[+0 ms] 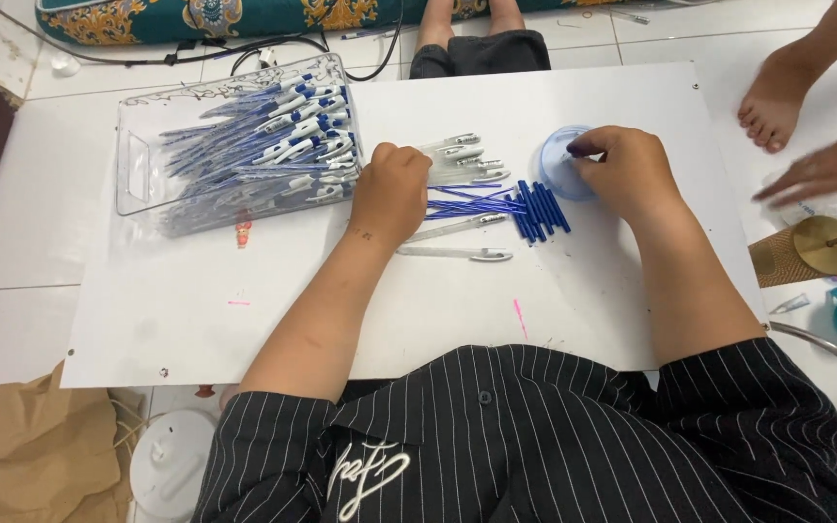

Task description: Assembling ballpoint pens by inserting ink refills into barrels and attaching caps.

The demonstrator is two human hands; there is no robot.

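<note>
Head view shows the left hand curled into a loose fist beside the clear pen barrels, touching them; whether it grips one, I cannot tell. The right hand rests with bent fingers on a small blue round cup. Between both hands lie thin blue refills, their long axis running left to right, and short blue caps. The refills are nearer to the left hand.

The left hand hides what its curled fingers hold; another person's blurred hand is cut off right.
</note>
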